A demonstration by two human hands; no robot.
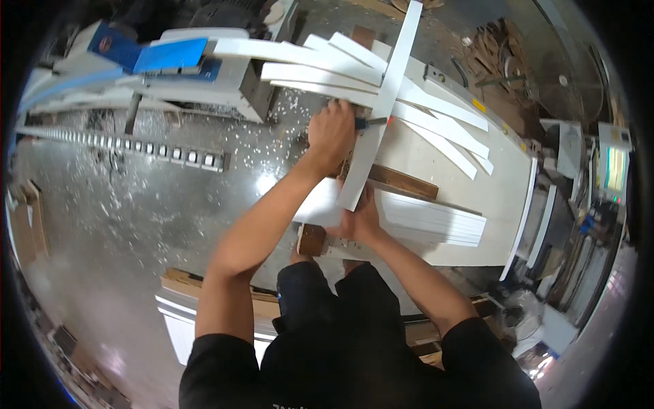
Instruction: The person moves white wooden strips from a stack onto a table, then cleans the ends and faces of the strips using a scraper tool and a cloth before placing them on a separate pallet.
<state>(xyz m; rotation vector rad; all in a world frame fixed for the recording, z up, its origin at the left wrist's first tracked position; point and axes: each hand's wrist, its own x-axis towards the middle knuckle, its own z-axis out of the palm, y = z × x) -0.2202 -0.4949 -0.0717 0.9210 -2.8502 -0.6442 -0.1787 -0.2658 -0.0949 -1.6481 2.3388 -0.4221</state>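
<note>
A long white strip (371,146) slants up and away in front of me. Under its near end is my right hand (362,218), fingers wrapped round the strip's edge. My left hand (332,133) is closed on a small tool with a dark handle (361,123). Its thin dark end lies across the strip, with a red spot at the tip; I cannot tell its exact kind. Beyond and to the right, several loose white strips (443,129) lie fanned on a pale worktable (470,187). A stack of white strips (429,217) sits near my right forearm, beside a brown wooden block (402,183).
A second brown block (312,240) stands at the table's near edge. Far left is a machine with a blue cover (170,56) and a roller rail (136,144). White chips litter the grey floor (266,146). Equipment with a lit screen (615,169) stands at the right.
</note>
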